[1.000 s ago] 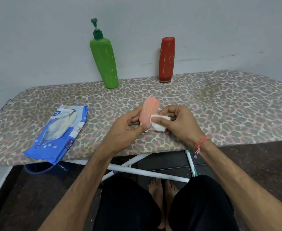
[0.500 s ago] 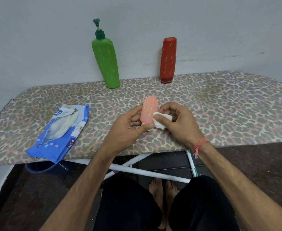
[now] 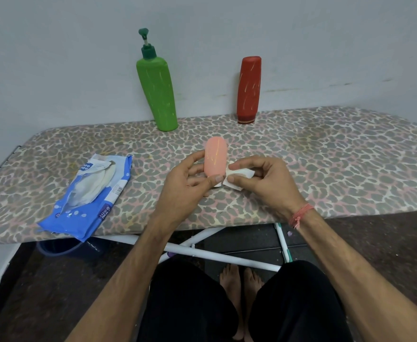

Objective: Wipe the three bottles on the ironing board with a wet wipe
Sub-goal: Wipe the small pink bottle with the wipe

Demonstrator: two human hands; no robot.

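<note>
Peach plastic bottle (image 3: pixel 215 156), smooth and round-topped, stands upright in your left hand (image 3: pixel 185 186), thumb and fingers curled round its lower end, above the leopard-print ironing board (image 3: pixel 326 164). Your right hand (image 3: pixel 264 183) pinches a folded white wipe (image 3: pixel 238 175) against its side. Behind it: green pump bottle (image 3: pixel 158 95), red bottle (image 3: pixel 249 90). Left of it: crinkled blue wipe pack (image 3: pixel 89 196)

The wet wipe (image 3: pixel 238 174) has slid slightly down the pink bottle (image 3: pixel 215 156).
</note>
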